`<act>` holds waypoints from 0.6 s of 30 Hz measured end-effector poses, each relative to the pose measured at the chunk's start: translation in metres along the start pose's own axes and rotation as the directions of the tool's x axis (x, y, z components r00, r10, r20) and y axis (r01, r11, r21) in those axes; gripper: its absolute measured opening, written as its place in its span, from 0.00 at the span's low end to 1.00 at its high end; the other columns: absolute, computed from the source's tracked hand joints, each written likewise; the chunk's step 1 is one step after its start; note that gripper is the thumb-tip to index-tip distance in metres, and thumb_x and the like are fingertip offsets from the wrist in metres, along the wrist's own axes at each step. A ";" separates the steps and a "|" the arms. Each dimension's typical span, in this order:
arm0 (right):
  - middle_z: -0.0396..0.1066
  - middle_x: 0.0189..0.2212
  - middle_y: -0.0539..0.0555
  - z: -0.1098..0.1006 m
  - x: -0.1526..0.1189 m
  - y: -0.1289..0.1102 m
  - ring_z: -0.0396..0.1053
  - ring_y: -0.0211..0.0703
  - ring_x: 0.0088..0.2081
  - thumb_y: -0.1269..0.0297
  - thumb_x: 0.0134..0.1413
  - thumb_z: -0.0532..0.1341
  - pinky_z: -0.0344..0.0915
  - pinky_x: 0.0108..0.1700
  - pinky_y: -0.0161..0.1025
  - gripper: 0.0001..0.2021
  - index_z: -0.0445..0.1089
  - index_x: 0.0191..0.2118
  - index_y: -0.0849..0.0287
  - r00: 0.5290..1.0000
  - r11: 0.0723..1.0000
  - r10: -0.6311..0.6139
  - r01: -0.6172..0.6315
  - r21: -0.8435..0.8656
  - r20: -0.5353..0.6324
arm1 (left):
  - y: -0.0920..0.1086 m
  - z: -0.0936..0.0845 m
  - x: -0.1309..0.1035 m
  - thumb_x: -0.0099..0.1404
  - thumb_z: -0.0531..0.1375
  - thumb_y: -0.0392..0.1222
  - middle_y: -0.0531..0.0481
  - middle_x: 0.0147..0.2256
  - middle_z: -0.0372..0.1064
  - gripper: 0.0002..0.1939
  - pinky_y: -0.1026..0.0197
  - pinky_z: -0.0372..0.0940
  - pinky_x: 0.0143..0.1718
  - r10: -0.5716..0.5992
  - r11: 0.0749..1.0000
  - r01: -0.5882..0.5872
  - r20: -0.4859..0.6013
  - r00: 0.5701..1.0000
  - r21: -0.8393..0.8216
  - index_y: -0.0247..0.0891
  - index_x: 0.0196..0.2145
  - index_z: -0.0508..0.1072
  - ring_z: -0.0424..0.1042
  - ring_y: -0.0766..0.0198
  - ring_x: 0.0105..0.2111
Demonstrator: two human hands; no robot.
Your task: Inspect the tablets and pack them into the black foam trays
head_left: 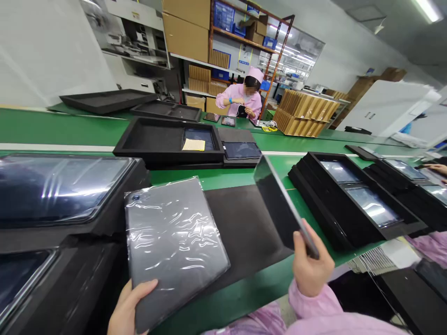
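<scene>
My left hand (131,307) grips the lower left corner of a grey tablet (174,246), its back and camera facing me under a wrinkled clear film. In my right hand (312,265) is a second tablet (279,209), tilted nearly edge-on, with thumb and fingers closed round its near end. Both tablets are raised over a dark mat (244,223) on the green bench (244,284). Left of the first tablet, a large film-covered tablet (63,188) lies screen up on black foam. The far ends of my left fingers are hidden behind the tablet.
Black foam trays (167,163) stand behind the mat, one with a yellow paper slip (194,145). Stacked trays (335,209) with tablets stand at right. Across the bench sits a co-worker (240,95) in pink, near cardboard dividers (303,111). Another person's hand (436,168) shows far right.
</scene>
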State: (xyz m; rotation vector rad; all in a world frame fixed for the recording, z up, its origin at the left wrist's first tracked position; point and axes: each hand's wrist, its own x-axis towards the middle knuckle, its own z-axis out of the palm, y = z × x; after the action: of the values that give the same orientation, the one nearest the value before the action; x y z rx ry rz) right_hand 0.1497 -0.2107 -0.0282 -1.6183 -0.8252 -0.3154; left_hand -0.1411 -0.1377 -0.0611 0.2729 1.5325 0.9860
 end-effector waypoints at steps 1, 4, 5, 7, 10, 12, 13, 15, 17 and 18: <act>0.82 0.43 0.60 0.003 -0.006 -0.001 0.82 0.54 0.41 0.66 0.59 0.64 0.80 0.44 0.44 0.12 0.79 0.47 0.60 0.981 0.984 -0.168 0.173 -0.047 0.094 | 0.001 0.002 -0.001 0.36 0.66 0.41 0.57 0.21 0.75 0.13 0.60 0.69 0.22 -0.023 0.999 0.023 -0.001 1.000 -0.025 0.46 0.25 0.74 0.74 0.56 0.25; 0.78 0.50 0.58 0.018 -0.030 0.006 0.79 0.51 0.50 0.80 0.59 0.54 0.78 0.51 0.45 0.26 0.71 0.60 0.56 0.755 0.833 -0.512 0.553 0.021 0.410 | 0.000 0.011 -0.008 0.36 0.62 0.40 0.56 0.20 0.74 0.11 0.59 0.68 0.22 -0.037 0.995 0.039 0.023 0.999 -0.095 0.45 0.24 0.73 0.77 0.50 0.29; 0.77 0.52 0.58 0.024 -0.039 0.011 0.77 0.51 0.52 0.83 0.57 0.51 0.78 0.53 0.45 0.31 0.67 0.64 0.55 0.683 0.793 -0.555 0.607 0.053 0.475 | -0.002 0.013 -0.010 0.35 0.61 0.40 0.56 0.20 0.73 0.11 0.58 0.68 0.22 -0.033 0.992 0.037 0.038 0.999 -0.118 0.45 0.24 0.72 0.77 0.48 0.31; 0.74 0.55 0.60 0.032 -0.057 0.023 0.74 0.51 0.56 0.86 0.53 0.48 0.77 0.55 0.48 0.38 0.59 0.69 0.57 0.595 0.758 -0.569 0.648 0.080 0.568 | -0.006 0.016 -0.011 0.34 0.60 0.39 0.57 0.19 0.72 0.12 0.58 0.68 0.22 -0.020 0.987 0.029 0.061 0.998 -0.159 0.45 0.23 0.72 0.76 0.48 0.31; 0.71 0.59 0.65 0.034 -0.074 0.035 0.70 0.56 0.59 0.84 0.54 0.51 0.75 0.56 0.56 0.36 0.59 0.69 0.59 0.558 0.787 -0.484 0.615 0.056 0.674 | -0.010 0.014 -0.010 0.33 0.59 0.37 0.59 0.18 0.67 0.12 0.60 0.65 0.22 -0.019 0.978 0.038 0.093 0.996 -0.204 0.44 0.22 0.70 0.72 0.54 0.26; 0.65 0.62 0.68 0.030 -0.073 0.035 0.66 0.63 0.62 0.75 0.57 0.59 0.71 0.58 0.63 0.31 0.63 0.67 0.62 0.526 0.841 -0.365 0.540 0.031 0.769 | -0.011 0.012 -0.006 0.32 0.58 0.35 0.60 0.17 0.63 0.11 0.62 0.63 0.22 -0.020 0.976 0.044 0.115 0.993 -0.213 0.42 0.20 0.68 0.67 0.60 0.22; 0.62 0.64 0.70 0.027 -0.069 0.032 0.64 0.67 0.63 0.69 0.56 0.64 0.69 0.59 0.66 0.31 0.65 0.65 0.63 0.499 0.869 -0.298 0.494 0.015 0.814 | -0.012 0.011 -0.005 0.32 0.58 0.34 0.60 0.16 0.62 0.11 0.63 0.61 0.22 -0.015 0.976 0.041 0.125 0.992 -0.213 0.41 0.19 0.66 0.64 0.63 0.20; 0.62 0.64 0.71 0.025 -0.056 0.023 0.64 0.70 0.63 0.60 0.52 0.68 0.67 0.59 0.67 0.31 0.70 0.61 0.63 0.458 0.913 -0.189 0.407 -0.016 0.869 | -0.013 0.010 -0.002 0.31 0.57 0.33 0.60 0.16 0.60 0.10 0.65 0.58 0.21 0.007 0.976 0.022 0.134 0.991 -0.215 0.39 0.18 0.65 0.59 0.67 0.19; 0.72 0.57 0.69 0.031 -0.041 0.008 0.72 0.66 0.58 0.58 0.56 0.65 0.71 0.57 0.61 0.22 0.76 0.55 0.62 0.495 0.947 -0.138 0.320 -0.032 0.858 | -0.015 0.011 0.000 0.31 0.57 0.33 0.60 0.16 0.58 0.10 0.67 0.53 0.20 0.035 0.974 -0.006 0.125 0.992 -0.226 0.38 0.18 0.64 0.55 0.70 0.18; 0.77 0.52 0.66 0.037 -0.036 0.000 0.76 0.62 0.53 0.59 0.59 0.62 0.74 0.53 0.56 0.18 0.78 0.51 0.60 0.535 0.964 -0.128 0.263 -0.021 0.835 | -0.016 0.011 0.000 0.30 0.56 0.33 0.61 0.16 0.57 0.10 0.68 0.52 0.20 0.046 0.971 -0.017 0.114 0.992 -0.239 0.38 0.18 0.64 0.54 0.71 0.18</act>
State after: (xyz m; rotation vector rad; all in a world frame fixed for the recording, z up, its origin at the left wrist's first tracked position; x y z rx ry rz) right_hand 0.1153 -0.1875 -0.0588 -1.8049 -1.7654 0.3074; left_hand -0.1250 -0.1428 -0.0712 0.1826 1.2912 1.1474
